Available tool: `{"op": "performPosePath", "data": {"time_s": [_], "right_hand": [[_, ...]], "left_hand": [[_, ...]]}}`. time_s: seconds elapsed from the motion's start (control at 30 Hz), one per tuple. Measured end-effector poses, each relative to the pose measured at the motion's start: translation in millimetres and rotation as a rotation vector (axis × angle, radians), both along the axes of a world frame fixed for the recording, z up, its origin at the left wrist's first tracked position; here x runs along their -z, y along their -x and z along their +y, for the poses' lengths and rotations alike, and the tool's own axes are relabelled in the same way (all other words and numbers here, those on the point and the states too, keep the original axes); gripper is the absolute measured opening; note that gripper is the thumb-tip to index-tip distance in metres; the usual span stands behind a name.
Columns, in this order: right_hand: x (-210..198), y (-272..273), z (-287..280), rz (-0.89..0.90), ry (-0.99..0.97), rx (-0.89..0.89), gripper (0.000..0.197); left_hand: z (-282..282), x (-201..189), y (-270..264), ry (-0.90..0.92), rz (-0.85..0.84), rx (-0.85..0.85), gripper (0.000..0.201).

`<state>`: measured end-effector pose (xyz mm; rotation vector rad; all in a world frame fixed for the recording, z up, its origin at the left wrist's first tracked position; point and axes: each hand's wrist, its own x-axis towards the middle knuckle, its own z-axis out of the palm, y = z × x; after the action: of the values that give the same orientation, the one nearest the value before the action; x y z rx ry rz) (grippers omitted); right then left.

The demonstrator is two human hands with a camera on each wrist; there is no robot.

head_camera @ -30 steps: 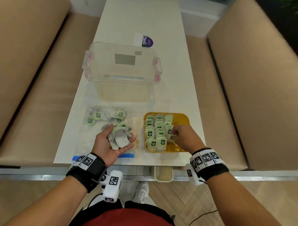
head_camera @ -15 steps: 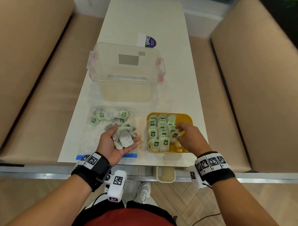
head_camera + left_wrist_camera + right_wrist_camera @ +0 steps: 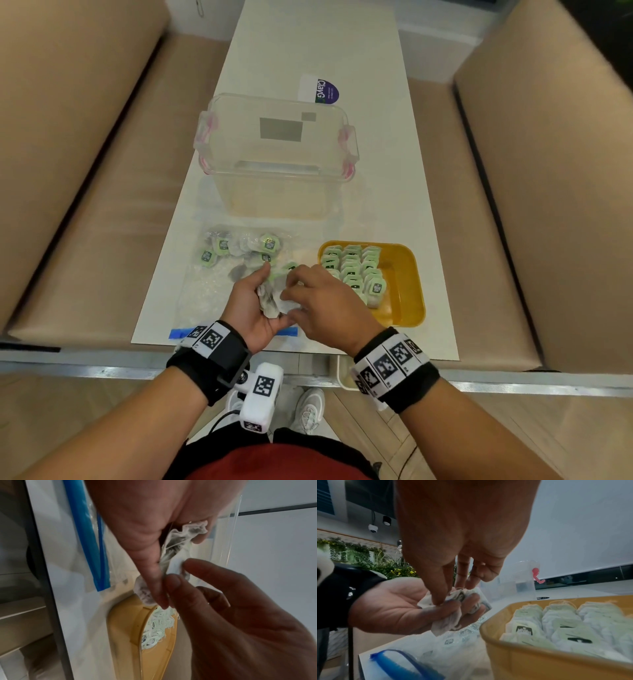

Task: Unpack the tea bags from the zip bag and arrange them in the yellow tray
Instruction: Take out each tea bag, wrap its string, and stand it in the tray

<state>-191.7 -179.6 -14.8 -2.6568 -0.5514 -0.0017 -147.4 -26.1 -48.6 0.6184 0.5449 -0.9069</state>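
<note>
We see the head view bright and evenly lit, its edges bowed by the wide lens. Both wrist views are dimmer, soft with motion blur, the hands nearest each lens shadowed and unfocused.

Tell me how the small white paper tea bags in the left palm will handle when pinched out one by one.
Likely floppy: the white paper tea bags crumple in the left hand. Probably light, several sitting in one palm. Their strings may snag as the right hand pinches one.
</note>
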Motion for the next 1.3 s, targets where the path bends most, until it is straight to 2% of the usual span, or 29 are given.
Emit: {"op": "performPosePath", "data": {"time_s": [0.1, 0.33, 0.57, 0.67, 0.77, 0.87, 1.0, 1.1, 1.2, 1.23, 1.3], "right_hand": [[0.4, -2.2, 1.8, -0.001, 0.021, -0.011, 0.011], [-2.7, -5.4, 0.0, 0.113, 0.004, -0.015, 0.034], [-3.6, -6.6, 1.4, 0.144, -0.073, 0.007, 0.025], [-4.0, -6.3, 0.6, 0.109, -0.137, 0.028, 0.017], [-4.3, -7.6, -0.2, 0.04, -0.185, 0.067, 0.018], [-11.2, -12.1, -1.3, -0.021, -0.241, 0.148, 0.02], [-31.0, -20.6, -8.5, -0.057, -0.381, 0.259, 0.012], [-48.8, -24.7, -19.0, 0.031, -0.456, 0.378, 0.007], [-65.1, -26.3, -36.1, 0.312, -0.527, 0.512, 0.005], [-67.6, -26.0, -43.2, 0.359, -0.516, 0.528, 0.005], [-69.7, -24.9, -57.7, 0.344, -0.418, 0.544, 0.007]], "left_hand": [[0.2, 1.5, -0.7, -0.023, -0.022, 0.002, 0.051], [2.2, 2.3, -3.5, -0.032, -0.023, 0.026, 0.052], [1.5, -0.1, -4.1, -0.05, -0.017, 0.033, 0.054], [1.4, 1.6, -3.6, -0.051, -0.004, 0.021, 0.052], [-1.2, 0.5, -2.7, -0.047, 0.008, 0.007, 0.049], [-4.5, -1.8, -2.0, -0.067, -0.004, 0.0, 0.047], [-5.9, -2.4, -3.1, -0.108, -0.015, 0.02, 0.05], [-3.8, 0.2, -5.5, -0.127, 0.007, 0.032, 0.057], [-0.9, 3.6, -7.0, -0.118, 0.035, 0.019, 0.062], [0.3, 4.6, -7.3, -0.113, 0.042, 0.012, 0.062], [2.7, 7.0, -8.0, -0.097, 0.043, 0.015, 0.063]]}}
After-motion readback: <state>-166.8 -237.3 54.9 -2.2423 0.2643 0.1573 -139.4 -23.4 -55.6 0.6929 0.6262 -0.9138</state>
